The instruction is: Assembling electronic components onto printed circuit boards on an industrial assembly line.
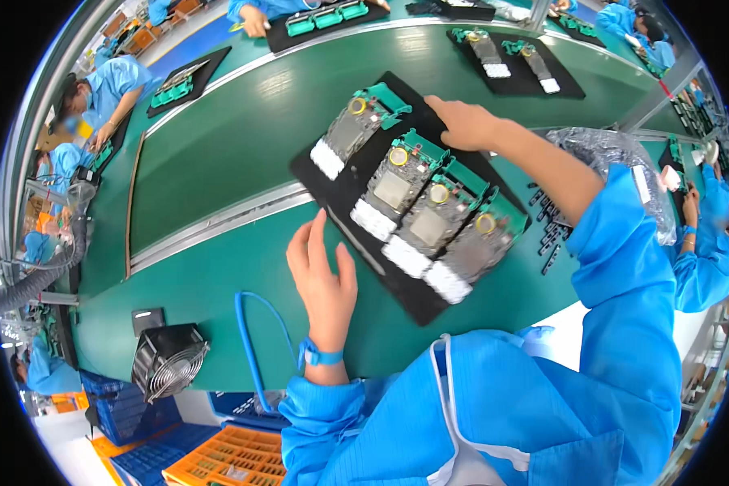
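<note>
A black mat (338, 193) lies slantwise across the metal rail in front of me. On it rest several circuit boards, among them a far-left board (352, 130), a middle board (393, 188) and a near-right board (474, 247). Each carries a green plastic piece, a round yellow-ringed part and a white block at its near end. My right hand (468, 127) grips the mat's far right edge with its fingers bent. Beside the mat's left edge, my left hand (324, 279) has its fingers apart and holds nothing; whether its fingertips touch the edge, I cannot tell.
Small black parts (551, 231) lie right of the mat, near a clear plastic bag (616, 154). Another black mat (514, 69) with boards sits across the green belt (219, 154). A fan (170, 360) and blue cord (251, 348) are at left. Co-workers sit around the line.
</note>
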Demonstrator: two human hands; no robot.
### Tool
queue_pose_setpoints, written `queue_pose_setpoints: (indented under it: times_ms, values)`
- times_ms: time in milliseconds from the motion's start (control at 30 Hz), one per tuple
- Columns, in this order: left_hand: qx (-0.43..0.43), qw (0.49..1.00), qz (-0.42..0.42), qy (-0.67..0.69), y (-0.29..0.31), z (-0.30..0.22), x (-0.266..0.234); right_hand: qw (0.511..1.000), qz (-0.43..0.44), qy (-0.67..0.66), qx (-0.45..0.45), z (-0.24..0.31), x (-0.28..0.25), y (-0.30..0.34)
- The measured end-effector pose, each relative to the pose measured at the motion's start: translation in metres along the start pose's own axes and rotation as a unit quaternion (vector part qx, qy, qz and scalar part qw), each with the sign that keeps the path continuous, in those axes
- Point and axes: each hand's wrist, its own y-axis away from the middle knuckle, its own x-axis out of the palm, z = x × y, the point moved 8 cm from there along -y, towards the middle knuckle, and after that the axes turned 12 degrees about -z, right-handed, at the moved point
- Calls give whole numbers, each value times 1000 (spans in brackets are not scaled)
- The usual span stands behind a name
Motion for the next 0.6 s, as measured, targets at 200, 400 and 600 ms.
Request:
queue_pose_setpoints:
  times_ms: [200, 400, 600]
  values:
    - [-6, 994, -21, -105, -3, 23, -12, 977, 97, -21, -190, 101, 35, -14]
    - [-61, 994, 57, -67, 8, 24, -20, 916, -139, -190, -325, 130, -11, 28]
    - [-119, 988, 64, -68, 48, 18, -15, 928, -229, -292, 36, 1, -29, 173]
